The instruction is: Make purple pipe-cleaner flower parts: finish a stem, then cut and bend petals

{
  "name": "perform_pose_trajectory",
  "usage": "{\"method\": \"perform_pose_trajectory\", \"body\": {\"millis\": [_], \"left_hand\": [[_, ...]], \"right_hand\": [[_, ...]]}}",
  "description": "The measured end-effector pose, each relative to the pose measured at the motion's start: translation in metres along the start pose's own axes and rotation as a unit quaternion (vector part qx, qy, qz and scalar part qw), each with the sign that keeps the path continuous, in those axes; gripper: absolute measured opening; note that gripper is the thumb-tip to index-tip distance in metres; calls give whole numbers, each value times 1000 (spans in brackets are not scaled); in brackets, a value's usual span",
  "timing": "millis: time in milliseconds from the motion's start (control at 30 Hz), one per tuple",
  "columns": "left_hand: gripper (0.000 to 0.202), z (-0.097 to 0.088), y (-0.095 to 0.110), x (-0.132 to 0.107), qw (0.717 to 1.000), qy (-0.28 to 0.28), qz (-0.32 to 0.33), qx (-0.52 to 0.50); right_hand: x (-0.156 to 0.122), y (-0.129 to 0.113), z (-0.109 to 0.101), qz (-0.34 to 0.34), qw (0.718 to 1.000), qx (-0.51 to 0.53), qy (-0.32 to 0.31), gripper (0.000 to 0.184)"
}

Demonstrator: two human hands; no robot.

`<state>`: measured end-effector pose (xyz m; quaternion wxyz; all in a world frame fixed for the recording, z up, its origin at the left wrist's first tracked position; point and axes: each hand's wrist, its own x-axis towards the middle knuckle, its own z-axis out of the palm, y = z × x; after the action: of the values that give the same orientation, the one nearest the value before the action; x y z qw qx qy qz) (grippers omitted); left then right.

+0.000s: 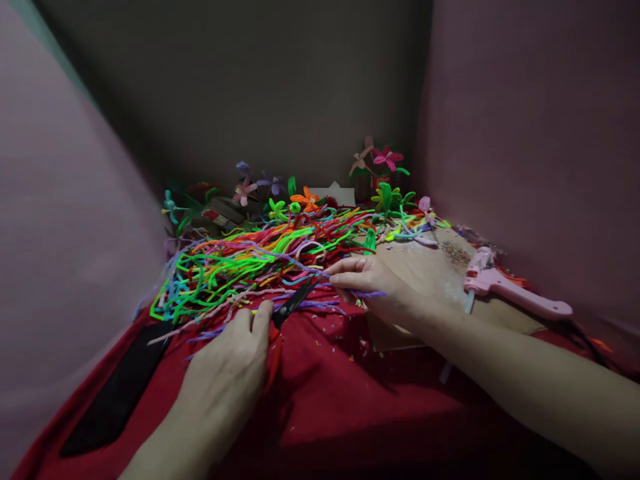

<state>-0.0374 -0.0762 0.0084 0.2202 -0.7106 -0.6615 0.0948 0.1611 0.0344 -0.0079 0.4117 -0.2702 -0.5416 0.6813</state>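
My left hand (233, 357) is closed around the red handles of a pair of scissors (293, 305), whose dark blades point up and right. The blade tips lie close to the fingers of my right hand (367, 280). Between thumb and fingers my right hand pinches a purple pipe cleaner (370, 293), with one end sticking out to the right beneath the palm. A large heap of pipe cleaners (270, 247) in green, pink, red, orange and other colours spreads just beyond both hands. Purple ones lie under the scissors.
A pink glue gun (517, 287) rests on a cardboard sheet (415, 267) at right. Pipe-cleaner flowers (306, 199) stand along the back. A black flat strip (117, 393) lies at left on the red cloth (340, 400), which carries small scraps. Pale pink panels (55, 233) flank both sides.
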Motion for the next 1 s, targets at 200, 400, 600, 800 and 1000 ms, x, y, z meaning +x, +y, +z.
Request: {"method": "perform_pose_trajectory", "body": {"millis": [200,400,600,800,1000], "left_hand": [[50,-2,11,5,998,17,8,53],[49,-1,14,8,998,26,14,52],[46,2,17,9,997,55,21,57],[47,3,15,8,996,66,23,54],[48,3,13,8,997,53,22,44]], "right_hand": [[1,7,-1,-8,1000,4,-19,11],[-2,6,1,14,999,19,-30,10],[-3,5,2,20,999,-4,-44,5],[-4,5,2,22,999,9,-41,6],[-5,3,3,26,999,11,-40,7]]}}
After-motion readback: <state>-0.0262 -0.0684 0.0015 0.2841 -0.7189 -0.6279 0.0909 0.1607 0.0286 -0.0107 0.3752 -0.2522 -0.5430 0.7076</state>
